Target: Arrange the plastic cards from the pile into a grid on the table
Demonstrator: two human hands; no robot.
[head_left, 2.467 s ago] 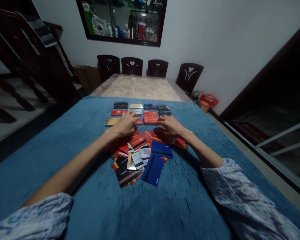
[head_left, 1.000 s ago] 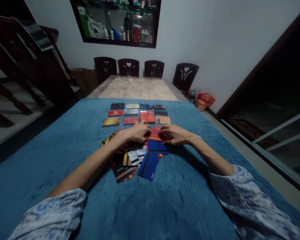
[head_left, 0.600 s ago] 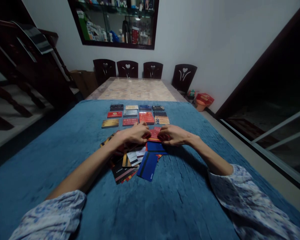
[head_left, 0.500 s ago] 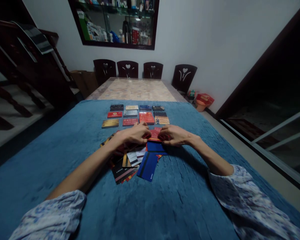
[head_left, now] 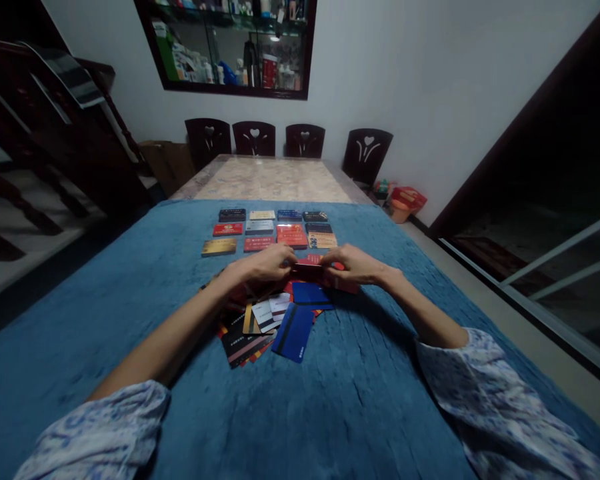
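A loose heap of plastic cards [head_left: 275, 317], red, blue, black and white, lies on the blue cloth [head_left: 305, 400] in front of me. Just above the heap's far end, my left hand [head_left: 263, 263] and my right hand [head_left: 353, 263] pinch the two ends of one dark red card [head_left: 309, 271], which is lifted edge-on between them. Beyond my hands, rows of cards [head_left: 273, 230] lie flat and neatly spaced, face up.
Past the cloth the marble table top [head_left: 270, 179] shows, with several dark chairs [head_left: 304, 140] against the wall. A glass cabinet [head_left: 230, 43] hangs above. Stairs [head_left: 40, 153] rise on the left. A red bag [head_left: 407, 199] sits on the floor at right.
My hands came back from the laid-out rows to the heap. They have raised one dark red card off the pile and hold it between them.
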